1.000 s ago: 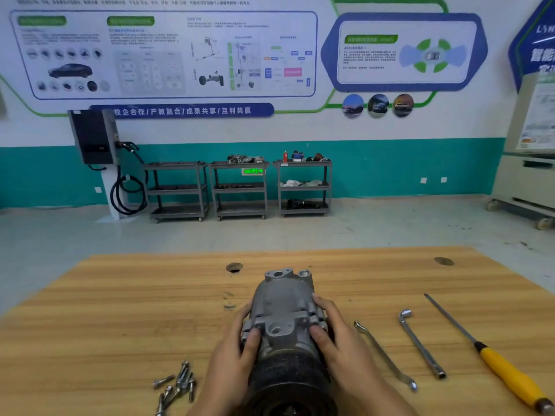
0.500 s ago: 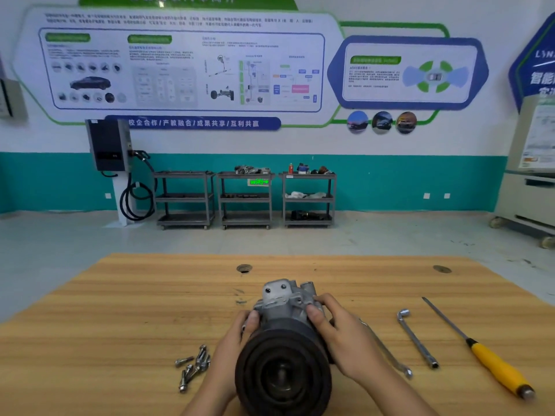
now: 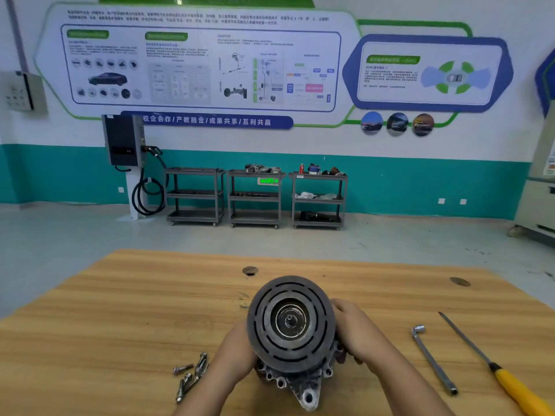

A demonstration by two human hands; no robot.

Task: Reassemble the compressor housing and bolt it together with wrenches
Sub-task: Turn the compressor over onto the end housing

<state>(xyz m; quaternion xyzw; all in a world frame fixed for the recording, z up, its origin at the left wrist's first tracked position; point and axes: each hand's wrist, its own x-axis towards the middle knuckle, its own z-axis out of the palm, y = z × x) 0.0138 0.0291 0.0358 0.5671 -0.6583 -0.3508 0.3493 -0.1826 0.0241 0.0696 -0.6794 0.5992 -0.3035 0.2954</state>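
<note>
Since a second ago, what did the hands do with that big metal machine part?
The left hand and right hand kept gripping the compressor and tipped it up: its black pulley, earlier nearest the camera, now faces up, with the grey housing underneath. The bolts, the L-shaped wrench and the yellow-handled screwdriver lie on the table where they were.

1. This is a training workshop for car repair.
2. Behind the wooden workbench, the far wall carries big teaching posters with drawings of cars and car parts.
3. Behind the workbench, to the left, an electric-car charger stands at the wall.
4. Behind it, three metal carts hold parts.
5. On the workbench are a compressor, loose bolts, an L-shaped wrench and a screwdriver.
</note>
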